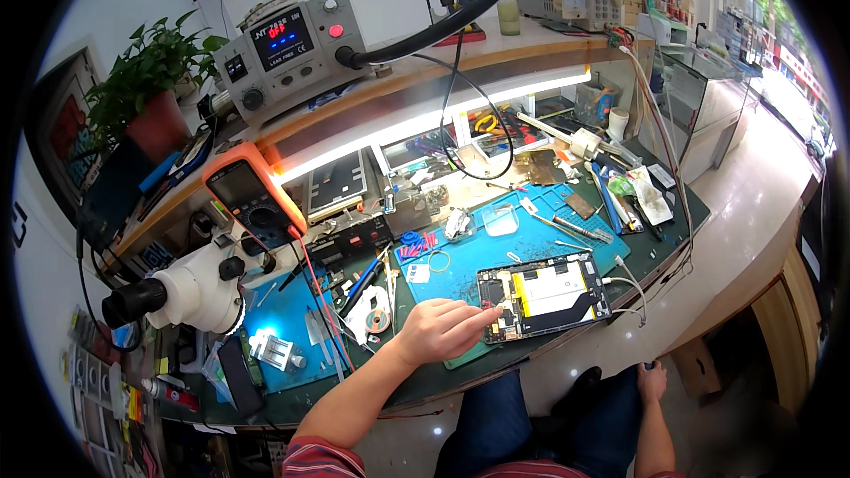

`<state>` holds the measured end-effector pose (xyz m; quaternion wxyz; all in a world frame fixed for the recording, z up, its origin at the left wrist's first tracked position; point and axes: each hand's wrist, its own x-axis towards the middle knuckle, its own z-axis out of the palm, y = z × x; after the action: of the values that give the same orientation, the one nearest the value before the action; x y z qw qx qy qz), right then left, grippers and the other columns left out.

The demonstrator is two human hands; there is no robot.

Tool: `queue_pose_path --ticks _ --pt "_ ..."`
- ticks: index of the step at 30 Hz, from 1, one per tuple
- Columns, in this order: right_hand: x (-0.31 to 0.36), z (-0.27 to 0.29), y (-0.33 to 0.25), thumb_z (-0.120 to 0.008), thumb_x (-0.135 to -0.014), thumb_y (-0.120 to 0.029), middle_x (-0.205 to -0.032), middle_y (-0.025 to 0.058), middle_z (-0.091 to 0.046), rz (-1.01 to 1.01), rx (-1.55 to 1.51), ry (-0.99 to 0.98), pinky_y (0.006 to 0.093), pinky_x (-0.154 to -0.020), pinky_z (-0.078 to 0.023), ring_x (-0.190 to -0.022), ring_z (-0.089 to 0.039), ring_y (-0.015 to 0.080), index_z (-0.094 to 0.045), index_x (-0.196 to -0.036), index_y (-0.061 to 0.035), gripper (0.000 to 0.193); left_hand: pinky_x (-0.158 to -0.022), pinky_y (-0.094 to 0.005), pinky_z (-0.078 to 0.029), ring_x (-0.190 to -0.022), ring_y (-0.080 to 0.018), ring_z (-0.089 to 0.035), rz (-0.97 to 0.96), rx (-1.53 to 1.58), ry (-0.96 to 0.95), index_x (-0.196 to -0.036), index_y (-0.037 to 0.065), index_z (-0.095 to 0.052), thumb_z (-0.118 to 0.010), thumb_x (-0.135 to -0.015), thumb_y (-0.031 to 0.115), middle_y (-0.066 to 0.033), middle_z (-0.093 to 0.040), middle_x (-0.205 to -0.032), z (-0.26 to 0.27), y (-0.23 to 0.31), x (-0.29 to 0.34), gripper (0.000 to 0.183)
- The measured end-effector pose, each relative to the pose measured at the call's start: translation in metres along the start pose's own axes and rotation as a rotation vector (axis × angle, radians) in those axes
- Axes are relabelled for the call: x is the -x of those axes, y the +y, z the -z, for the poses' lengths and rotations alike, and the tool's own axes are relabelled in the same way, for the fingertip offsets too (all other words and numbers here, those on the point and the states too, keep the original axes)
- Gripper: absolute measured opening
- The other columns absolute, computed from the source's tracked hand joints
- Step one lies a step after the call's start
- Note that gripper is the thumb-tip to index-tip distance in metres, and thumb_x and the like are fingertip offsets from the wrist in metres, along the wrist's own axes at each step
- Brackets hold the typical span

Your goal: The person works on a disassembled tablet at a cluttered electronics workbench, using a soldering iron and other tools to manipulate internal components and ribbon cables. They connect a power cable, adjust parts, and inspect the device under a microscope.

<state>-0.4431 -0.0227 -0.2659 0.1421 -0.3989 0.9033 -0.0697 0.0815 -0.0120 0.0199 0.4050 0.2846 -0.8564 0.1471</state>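
An opened tablet [540,296] lies on the front edge of the bench, its circuit board, ribbon cables and white battery exposed. My left hand [445,329] reaches over the tablet's left end, fingers pinched together at the board. What the fingertips hold, if anything, is too small to tell. My right hand [652,381] is low beside my right knee, away from the bench, with its fingers curled. A small dark thing shows at its top, and I cannot make out what it is. A white cable [630,281] runs to the tablet's right end.
Beneath the tablet is a blue work mat [460,279] with a clear plastic box [500,220] on it. To the left stand a microscope [181,288] and an orange multimeter [254,195]. Tweezers and several tools lie around. A soldering station [297,44] sits on the shelf.
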Motion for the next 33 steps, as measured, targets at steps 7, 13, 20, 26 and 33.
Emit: queue_pose_path --ticks 7,13,20,26,33 --pt "-0.001 -0.005 0.0 -0.069 -0.093 -0.049 -0.141 0.0234 -0.063 0.014 -0.012 -0.004 0.0524 -0.108 -0.052 -0.127 -0.064 0.0426 -0.063 -0.143 -0.0102 0.064 -0.106 -0.0483 -0.047 -0.125 -0.0365 -0.06 0.298 -0.397 0.209 -0.141 0.001 -0.062 -0.074 -0.087 0.006 -0.0171 -0.064 -0.137 0.031 -0.023 -0.016 0.056" --pt "-0.001 -0.005 0.004 -0.069 -0.092 -0.049 -0.139 0.0217 -0.063 -0.012 0.005 -0.002 0.0525 -0.107 -0.052 -0.126 -0.063 0.0435 -0.063 -0.142 -0.0112 0.063 -0.125 -0.0533 -0.029 -0.152 -0.0457 -0.034 0.418 -0.866 0.329 -0.161 -0.005 -0.033 -0.074 -0.093 0.014 -0.0276 -0.03 -0.168 0.12 -0.094 -0.073 0.081" --pt "0.003 0.0 -0.004 -0.069 -0.093 -0.051 -0.137 0.0217 -0.064 0.035 -0.036 -0.01 0.0514 -0.105 -0.054 -0.125 -0.064 0.0418 -0.065 -0.141 -0.0102 0.063 -0.124 -0.0517 -0.034 -0.149 -0.0455 -0.041 0.345 -1.212 0.246 -0.162 0.0 -0.035 -0.075 -0.095 0.027 -0.0259 -0.036 -0.167 0.2 -0.157 -0.091 0.082" --pt "-0.001 -0.005 0.0 -0.067 -0.094 -0.058 -0.139 0.0232 -0.064 0.015 0.01 -0.021 0.0533 -0.106 -0.054 -0.128 -0.063 0.0433 -0.065 -0.143 -0.0127 0.066 -0.117 -0.0484 -0.045 -0.142 -0.0434 -0.051 0.263 -1.333 0.095 -0.161 0.001 -0.039 -0.072 -0.098 0.028 -0.024 -0.042 -0.164 0.213 -0.173 -0.086 0.075" --pt "0.003 -0.001 0.006 -0.067 -0.093 -0.056 -0.134 0.0224 -0.065 0.007 -0.029 0.019 0.0513 -0.106 -0.053 -0.126 -0.064 0.0414 -0.066 -0.139 -0.0099 0.065 -0.109 -0.0473 -0.053 -0.137 -0.0424 -0.053 0.324 -1.386 0.052 -0.162 0.006 -0.038 -0.07 -0.101 0.025 -0.0201 -0.045 -0.162 0.204 -0.172 -0.09 0.071"
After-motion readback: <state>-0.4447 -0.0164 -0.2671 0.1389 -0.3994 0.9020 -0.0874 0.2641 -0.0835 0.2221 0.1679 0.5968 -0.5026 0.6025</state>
